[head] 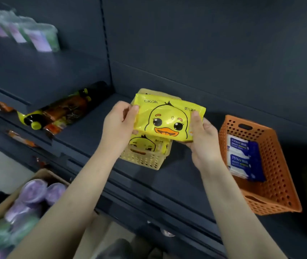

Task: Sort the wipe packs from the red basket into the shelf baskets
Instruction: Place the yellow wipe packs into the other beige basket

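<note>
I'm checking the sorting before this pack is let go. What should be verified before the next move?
1. Grip: left hand and right hand pinch opposite ends of the yellow duck-print wipe pack: ok.
2. Target: yellow perforated plastic basket lies below the pack and holds a matching duck pack: ok.
3. Wrong bin: orange perforated plastic basket with blue-and-white wipe packs sits apart, to the right: ok.
4. Room in the yellow basket: largely hidden by the held pack: cannot tell.
5. Red basket: not in view: cannot tell.
</note>
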`<action>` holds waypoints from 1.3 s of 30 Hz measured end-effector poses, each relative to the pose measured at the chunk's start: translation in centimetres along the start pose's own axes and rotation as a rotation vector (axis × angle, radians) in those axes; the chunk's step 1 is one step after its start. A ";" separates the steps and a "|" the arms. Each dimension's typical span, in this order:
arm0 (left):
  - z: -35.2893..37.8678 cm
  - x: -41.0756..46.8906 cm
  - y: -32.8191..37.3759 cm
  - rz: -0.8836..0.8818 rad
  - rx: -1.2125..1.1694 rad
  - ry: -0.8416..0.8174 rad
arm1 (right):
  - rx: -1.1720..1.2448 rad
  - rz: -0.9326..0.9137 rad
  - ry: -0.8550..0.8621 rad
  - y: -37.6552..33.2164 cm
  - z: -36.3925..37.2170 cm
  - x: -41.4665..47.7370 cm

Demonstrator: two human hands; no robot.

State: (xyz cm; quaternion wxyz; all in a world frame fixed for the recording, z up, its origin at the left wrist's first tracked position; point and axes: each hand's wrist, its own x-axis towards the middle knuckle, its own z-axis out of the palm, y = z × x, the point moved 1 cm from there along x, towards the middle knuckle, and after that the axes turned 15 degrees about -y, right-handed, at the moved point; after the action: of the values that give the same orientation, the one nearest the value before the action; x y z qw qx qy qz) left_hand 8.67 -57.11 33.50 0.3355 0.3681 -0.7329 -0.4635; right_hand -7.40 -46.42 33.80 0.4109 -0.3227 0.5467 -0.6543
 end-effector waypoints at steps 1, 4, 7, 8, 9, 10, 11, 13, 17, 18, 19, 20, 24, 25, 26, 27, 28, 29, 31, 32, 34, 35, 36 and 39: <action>-0.5 1.4 -0.6 -0.005 -0.021 -0.037 | -0.002 -0.015 0.029 -0.3 -0.1 1.2; -2.0 5.8 -2.9 -0.036 0.030 -0.119 | -0.056 -0.036 0.170 -0.9 -0.6 5.1; -2.5 9.7 -4.9 -0.046 0.109 -0.192 | -0.192 -0.032 0.306 -0.2 -0.8 8.8; -2.4 10.9 -5.5 -0.059 0.121 -0.219 | -0.258 -0.024 0.344 0.2 -0.7 9.9; -2.2 11.9 -6.1 -0.077 0.126 -0.247 | -0.333 -0.012 0.370 0.7 -0.3 10.9; -2.0 12.9 -6.7 -0.097 0.123 -0.280 | -0.420 0.008 0.383 1.2 0.0 11.9; -1.7 13.7 -7.2 -0.117 0.117 -0.315 | -0.506 0.028 0.389 1.8 0.3 12.7; -1.0 15.0 -8.0 -0.138 0.112 -0.390 | -0.625 0.069 0.408 3.0 0.7 14.1; 0.2 16.0 -9.1 -0.148 0.103 -0.517 | -0.647 0.119 0.455 4.7 0.5 16.1; 0.5 16.0 -9.4 -0.147 0.079 -0.537 | -0.663 0.138 0.431 4.9 0.6 16.4; 0.7 15.9 -9.5 -0.149 0.053 -0.544 | -0.685 0.160 0.401 5.0 0.7 16.8; 0.7 15.9 -9.6 -0.154 0.036 -0.545 | -0.717 0.182 0.382 5.0 1.0 17.1; 0.8 16.0 -9.7 -0.133 0.064 -0.550 | -0.788 0.260 0.377 5.5 2.4 18.6; 0.8 16.1 -9.7 -0.134 0.067 -0.550 | -0.808 0.296 0.353 5.7 2.6 18.9; 0.8 16.1 -9.8 -0.135 0.066 -0.551 | -0.835 0.331 0.331 5.9 2.9 19.1; 0.9 16.1 -9.9 -0.135 0.067 -0.556 | -0.861 0.349 0.322 6.0 3.1 19.2; 0.9 16.2 -10.0 -0.134 0.073 -0.563 | -0.884 0.337 0.327 6.0 3.3 19.1; 0.8 16.3 -10.1 -0.132 0.077 -0.571 | -0.934 0.287 0.348 6.0 3.4 18.9; 0.8 16.5 -10.1 -0.138 0.064 -0.586 | -1.146 0.102 0.409 5.8 3.3 18.2; 0.8 16.6 -10.1 -0.148 0.045 -0.589 | -1.247 0.011 0.432 5.7 3.3 17.9; 0.8 16.6 -10.3 -0.179 -0.001 -0.585 | -1.293 -0.058 0.372 5.7 3.2 17.7; 0.8 16.6 -10.4 -0.191 -0.023 -0.577 | -1.264 -0.048 0.290 6.1 3.3 17.7; 0.8 16.6 -10.5 -0.196 -0.039 -0.569 | -1.246 -0.022 0.202 6.6 3.5 17.6; 1.0 16.7 -10.7 -0.194 -0.031 -0.564 | -1.370 0.057 0.040 8.9 4.0 17.5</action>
State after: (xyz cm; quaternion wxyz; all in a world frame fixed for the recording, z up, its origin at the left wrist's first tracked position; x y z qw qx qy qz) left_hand 1.93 -74.09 25.73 0.0782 0.2882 -0.7514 -0.5884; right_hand -10.19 -64.36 25.43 0.1210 -0.4831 0.8531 -0.1555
